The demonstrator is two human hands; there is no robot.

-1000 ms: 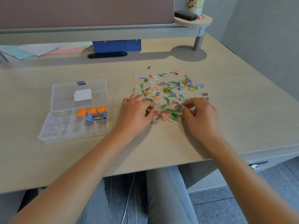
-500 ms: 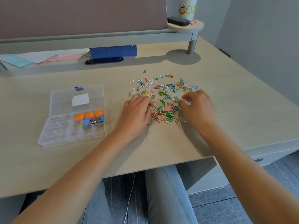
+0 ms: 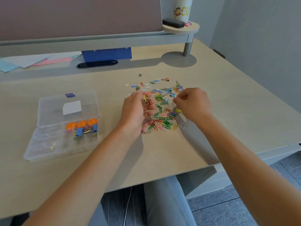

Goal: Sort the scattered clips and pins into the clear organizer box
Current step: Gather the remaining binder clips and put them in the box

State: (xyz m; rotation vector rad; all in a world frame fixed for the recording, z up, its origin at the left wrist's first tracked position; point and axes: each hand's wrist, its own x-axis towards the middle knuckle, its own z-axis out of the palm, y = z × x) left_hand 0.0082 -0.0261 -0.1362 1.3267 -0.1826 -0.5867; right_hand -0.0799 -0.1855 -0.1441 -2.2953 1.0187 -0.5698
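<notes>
Left hand (image 3: 138,110) raised over the near-left edge of the pile of paper clips (image 3: 160,108), grip narrow, thumb and fingertips pinching a small yellow binder clip (image 3: 145,100) clear of the counter (image 3: 228,111). Right hand (image 3: 193,103) over the right side of the pile, fingers curled, tips pinched together on something too small to make out; another yellow clip (image 3: 178,110) just below its thumb. Coloured clips strewn thick between and beyond both hands, thinning toward the back, with an orange binder clip (image 3: 166,79) and a small grey piece (image 3: 140,75) lying apart at the far edge.

Clear organizer box (image 3: 48,144) well to the left of the pile, lid (image 3: 68,108) folded open away from the viewer; three orange round pins (image 3: 81,123) and blue binder clips (image 3: 79,131) in the back compartments, pale items in a front one. Nothing between pile and box but bare counter.

Behind: blue holder (image 3: 106,53), dark oblong slot (image 3: 97,63), loose coloured papers (image 3: 32,61) at left, grey raised shelf (image 3: 180,29) on a post carrying a dark case (image 3: 173,23) and a printed cup (image 3: 182,8).
</notes>
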